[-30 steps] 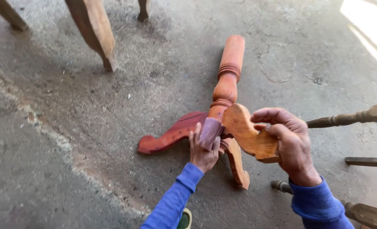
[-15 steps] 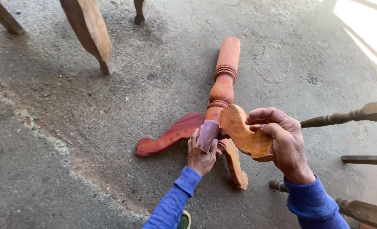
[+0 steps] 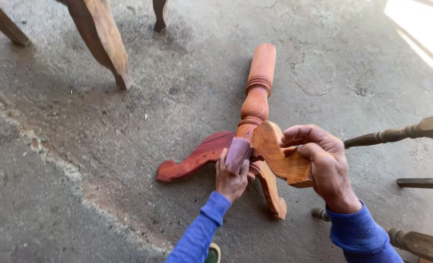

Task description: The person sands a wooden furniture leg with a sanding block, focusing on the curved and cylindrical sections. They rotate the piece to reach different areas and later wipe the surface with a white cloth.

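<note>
A turned reddish-orange wooden pedestal (image 3: 259,83) lies on the concrete floor, its curved legs spread toward me. My right hand (image 3: 323,163) grips the upper curved leg (image 3: 275,151) that points up at me. My left hand (image 3: 230,178) holds a folded piece of reddish-purple sandpaper (image 3: 238,154) against the base where the legs join. A darker red leg (image 3: 192,159) reaches left along the floor. Another orange leg (image 3: 273,195) runs down toward me. Both sleeves are blue.
Dark wooden furniture legs (image 3: 102,41) stand at the top left, with a thin one (image 3: 159,14) behind. A chair frame with a turned spindle (image 3: 401,132) and rungs (image 3: 421,182) is at the right edge. A rough seam (image 3: 46,151) crosses the concrete at left.
Both hands keep their grip on the leg and the sandpaper. The sandpaper hand has shifted only slightly along the base; the camera view has drifted a little.
</note>
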